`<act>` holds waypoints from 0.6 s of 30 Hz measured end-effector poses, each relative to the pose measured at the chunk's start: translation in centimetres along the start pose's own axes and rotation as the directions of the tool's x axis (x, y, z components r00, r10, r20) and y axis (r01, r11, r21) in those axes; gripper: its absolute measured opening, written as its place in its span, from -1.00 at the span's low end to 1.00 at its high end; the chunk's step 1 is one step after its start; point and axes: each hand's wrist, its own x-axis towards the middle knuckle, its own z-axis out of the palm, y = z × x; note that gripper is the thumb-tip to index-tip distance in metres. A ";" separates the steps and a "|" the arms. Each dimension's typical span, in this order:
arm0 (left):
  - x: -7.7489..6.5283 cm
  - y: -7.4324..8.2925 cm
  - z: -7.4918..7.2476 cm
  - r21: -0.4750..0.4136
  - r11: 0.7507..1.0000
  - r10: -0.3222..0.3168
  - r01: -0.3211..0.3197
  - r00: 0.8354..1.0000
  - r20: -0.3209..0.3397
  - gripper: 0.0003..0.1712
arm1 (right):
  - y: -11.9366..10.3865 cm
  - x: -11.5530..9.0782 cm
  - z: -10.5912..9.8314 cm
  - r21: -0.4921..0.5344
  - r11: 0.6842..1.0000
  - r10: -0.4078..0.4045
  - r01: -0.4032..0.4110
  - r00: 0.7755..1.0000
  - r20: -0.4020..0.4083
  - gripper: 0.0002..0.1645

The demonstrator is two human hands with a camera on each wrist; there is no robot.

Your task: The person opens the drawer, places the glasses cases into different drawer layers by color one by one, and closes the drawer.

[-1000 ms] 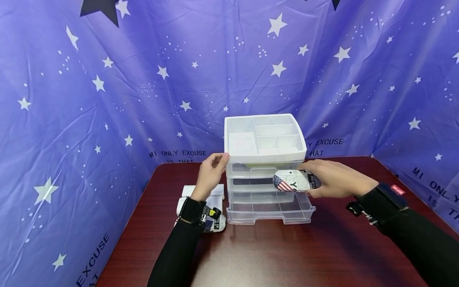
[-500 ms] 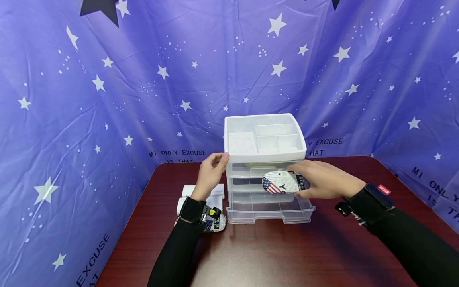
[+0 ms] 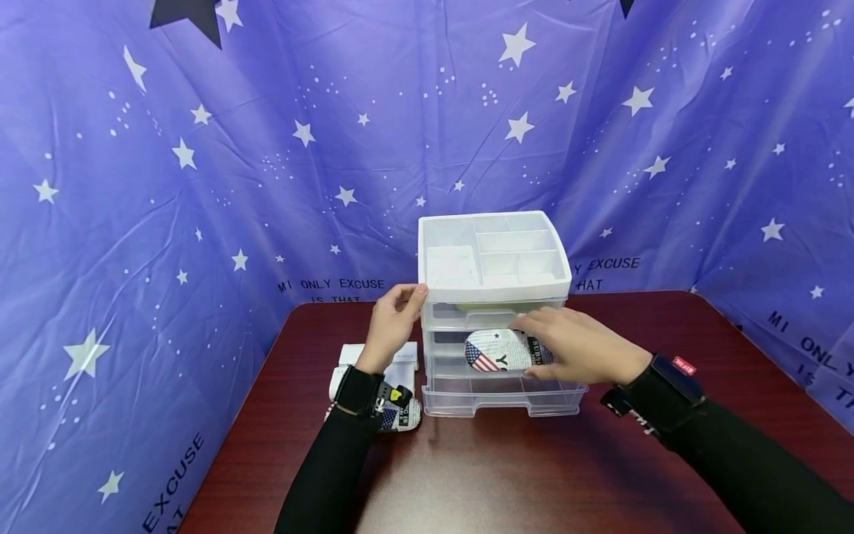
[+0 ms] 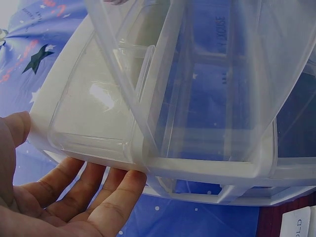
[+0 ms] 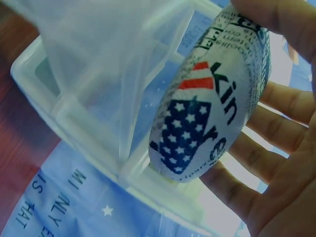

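Head view: the right hand (image 3: 577, 345) grips a flag-printed case (image 3: 499, 351) before the drawer unit (image 3: 494, 289), its bottom drawer (image 3: 502, 405) jutting near; white boxes (image 3: 403, 356) lie left. Left wrist: the left hand (image 4: 89, 197) clasps the unit's edge. Right wrist: the case partly blocks the unit.

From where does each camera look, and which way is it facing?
Head: worn on the head, facing forward and down at the drawer unit and starry curtain; left grip, right grip and black sleeves show.
Left wrist: worn there, facing the drawer unit closely; the left grip shows.
Right wrist: worn there, facing the held flag-printed item, drawer unit behind; the right grip shows.
Shared: head and right wrist both show the held flag-printed item.
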 end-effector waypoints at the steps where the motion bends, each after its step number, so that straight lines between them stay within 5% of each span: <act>1: 0.0 0.0 0.0 0.000 1.000 0.000 0.000 1.000 0.001 -0.37 | -0.2 0.1 0.1 -0.002 1.000 -0.003 0.003 1.000 -0.006 -0.14; 18: 0.0 0.1 0.0 0.003 1.000 -0.009 0.009 1.000 -0.001 -0.44 | -2.3 1.0 2.2 -0.018 0.999 0.027 -0.027 1.000 0.000 -0.17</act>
